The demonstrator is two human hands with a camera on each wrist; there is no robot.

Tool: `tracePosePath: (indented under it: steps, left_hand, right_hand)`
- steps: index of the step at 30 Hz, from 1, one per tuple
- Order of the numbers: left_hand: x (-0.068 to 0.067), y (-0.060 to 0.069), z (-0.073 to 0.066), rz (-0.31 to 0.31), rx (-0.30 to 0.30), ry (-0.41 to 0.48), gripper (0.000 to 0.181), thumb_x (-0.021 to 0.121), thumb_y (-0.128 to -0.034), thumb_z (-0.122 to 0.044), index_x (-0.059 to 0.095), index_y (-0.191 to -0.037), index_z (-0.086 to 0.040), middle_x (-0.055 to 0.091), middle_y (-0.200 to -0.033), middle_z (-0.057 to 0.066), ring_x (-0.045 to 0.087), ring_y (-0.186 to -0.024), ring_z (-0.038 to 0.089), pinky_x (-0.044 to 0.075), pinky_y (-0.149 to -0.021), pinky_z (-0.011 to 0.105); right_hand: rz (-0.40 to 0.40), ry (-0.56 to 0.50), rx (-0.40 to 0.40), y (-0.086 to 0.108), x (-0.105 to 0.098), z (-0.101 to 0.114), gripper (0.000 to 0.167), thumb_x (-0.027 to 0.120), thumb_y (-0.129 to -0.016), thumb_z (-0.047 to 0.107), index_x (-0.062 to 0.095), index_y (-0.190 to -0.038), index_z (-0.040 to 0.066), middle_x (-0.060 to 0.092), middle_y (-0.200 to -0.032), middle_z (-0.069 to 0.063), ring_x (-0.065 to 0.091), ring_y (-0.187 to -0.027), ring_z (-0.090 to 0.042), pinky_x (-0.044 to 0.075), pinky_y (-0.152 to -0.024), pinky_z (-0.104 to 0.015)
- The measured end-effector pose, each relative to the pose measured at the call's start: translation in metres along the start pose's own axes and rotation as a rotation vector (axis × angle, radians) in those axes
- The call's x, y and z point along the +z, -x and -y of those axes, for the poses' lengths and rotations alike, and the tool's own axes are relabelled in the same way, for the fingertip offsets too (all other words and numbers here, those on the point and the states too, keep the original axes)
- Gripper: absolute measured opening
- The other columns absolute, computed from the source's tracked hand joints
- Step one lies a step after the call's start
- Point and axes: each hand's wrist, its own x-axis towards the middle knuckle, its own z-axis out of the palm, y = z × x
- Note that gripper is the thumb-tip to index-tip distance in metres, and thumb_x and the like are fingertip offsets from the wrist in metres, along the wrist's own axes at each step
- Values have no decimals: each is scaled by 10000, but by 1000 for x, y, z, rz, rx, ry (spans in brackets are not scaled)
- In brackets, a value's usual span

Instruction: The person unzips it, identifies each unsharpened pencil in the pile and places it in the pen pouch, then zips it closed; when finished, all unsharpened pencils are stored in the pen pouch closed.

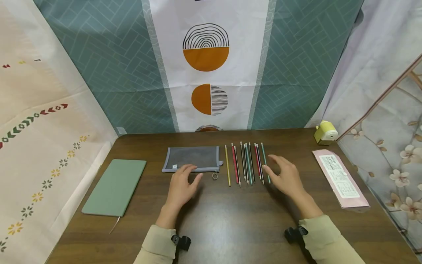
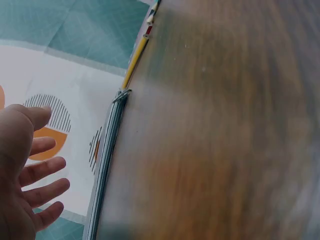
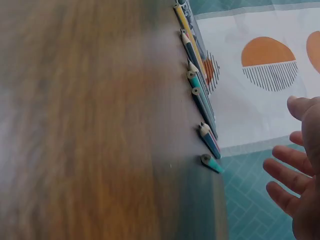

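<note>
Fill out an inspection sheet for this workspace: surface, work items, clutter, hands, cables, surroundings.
Surface: brown table, wood-grained, with a pale sheen between the forearms.
Work items: grey pouch lying flat; loose pencils in a row to its right, the yellow pencil nearest it.
Clutter: green notebook at left; pink packet with a white label at right; small yellow object at the far right corner.
Hands: left hand at the pouch's near edge, contact unclear; right hand at the row's right end; both hold nothing.
Cables: nothing seen.
Surroundings: patterned cloths behind and at both sides.
</note>
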Motion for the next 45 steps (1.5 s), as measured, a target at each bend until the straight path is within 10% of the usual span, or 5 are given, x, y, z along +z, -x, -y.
tracePosePath:
  steps: [18,45]
  left_hand:
    - [21,-3,-16,41,-39,88,314,780,-903,-276,749,-1111,-42,723,-1050,87,685,-942,265,519,-860,523]
    - [47,-17,-23,86,-125,-2,228,780,-890,-313,782,-971,-101,716,-850,1,678,-810,212,547,-741,437]
  right_hand:
    - [89,-197,-85,-24,43,18,292,784,-886,80,699,-1130,-55,714,-973,-162,646,-778,-300,552,-659,-403]
    - [346,-273,-46,-62,118,73,170,682,-957,27,743,-1113,0,726,-1090,-110,694,-916,-246,585,-799,-399]
